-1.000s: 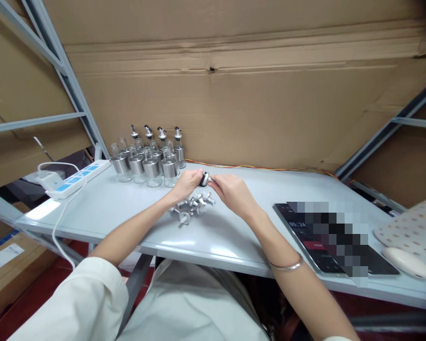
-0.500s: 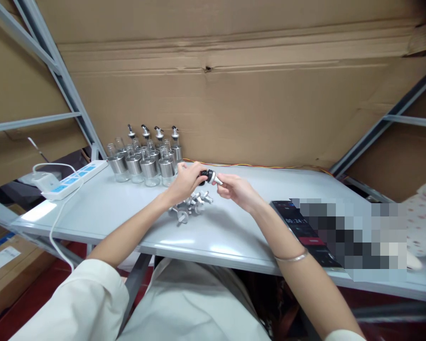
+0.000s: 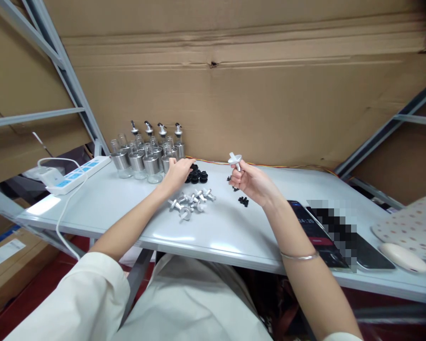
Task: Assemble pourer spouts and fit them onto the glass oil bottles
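Note:
My right hand is raised above the table and pinches a silver pour spout by its narrow end, its round disc facing up. My left hand reaches to a cluster of black stoppers, fingers stretched over its left side; the fingertips are partly hidden. In front of this hand lies a loose pile of silver pour spouts. Small black caps lie below my right hand, some partly covered by it.
Glass bottles with steel sleeves stand at the back left; several at the rear carry pourers. A power strip with a white cable is at the left. Phones, a white oval object and a dotted pouch lie right.
My hands have moved apart. The black stopper at the spout is gone from between them. My left hand has gone left to the black stoppers; my right has lifted a silver spout rightward.

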A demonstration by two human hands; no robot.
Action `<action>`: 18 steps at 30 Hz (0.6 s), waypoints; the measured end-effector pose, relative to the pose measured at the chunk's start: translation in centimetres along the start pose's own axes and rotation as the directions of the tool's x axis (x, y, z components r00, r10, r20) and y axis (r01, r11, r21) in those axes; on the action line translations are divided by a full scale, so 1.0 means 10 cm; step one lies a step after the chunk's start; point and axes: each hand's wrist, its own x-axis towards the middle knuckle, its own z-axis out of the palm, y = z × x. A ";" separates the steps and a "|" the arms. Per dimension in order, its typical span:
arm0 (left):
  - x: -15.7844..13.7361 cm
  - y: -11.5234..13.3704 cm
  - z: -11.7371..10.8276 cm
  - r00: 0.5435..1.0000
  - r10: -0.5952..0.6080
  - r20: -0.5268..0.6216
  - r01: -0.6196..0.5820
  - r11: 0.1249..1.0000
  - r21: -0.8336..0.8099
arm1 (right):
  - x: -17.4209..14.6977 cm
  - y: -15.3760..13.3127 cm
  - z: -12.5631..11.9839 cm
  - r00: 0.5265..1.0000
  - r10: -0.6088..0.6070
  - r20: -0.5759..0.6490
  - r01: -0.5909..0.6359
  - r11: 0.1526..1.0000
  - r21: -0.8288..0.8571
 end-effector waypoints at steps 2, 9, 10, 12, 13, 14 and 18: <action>0.00 -0.01 0.08 0.999 -0.034 0.022 0.035 0.999 -0.013 | 0.00 -0.01 -0.01 1.000 -0.019 -0.009 0.019 0.999 0.028; 0.03 -0.05 0.22 0.998 -0.004 0.057 0.005 1.000 -0.019 | 0.01 0.01 0.01 0.998 -0.007 -0.057 0.007 1.000 -0.001; 0.04 -0.06 0.23 0.998 0.005 0.062 -0.004 1.000 -0.019 | 0.01 0.02 0.00 0.998 -0.008 -0.055 0.008 1.000 -0.004; 0.03 -0.08 0.23 0.997 0.028 0.073 -0.026 0.999 -0.018 | 0.02 0.02 0.00 0.998 -0.016 -0.058 0.015 1.000 -0.017; 0.03 -0.08 0.23 0.996 0.040 0.079 -0.039 0.999 -0.017 | 0.02 0.02 0.00 0.998 -0.019 -0.064 0.017 0.999 -0.028; 0.03 -0.09 0.23 0.995 0.050 0.085 -0.049 0.999 -0.016 | 0.02 0.02 -0.01 0.997 -0.024 -0.072 0.021 0.999 -0.044; 0.02 -0.11 0.20 0.994 0.055 0.096 -0.055 0.998 0.000 | 0.01 0.02 0.00 0.994 -0.057 -0.091 0.040 0.983 -0.180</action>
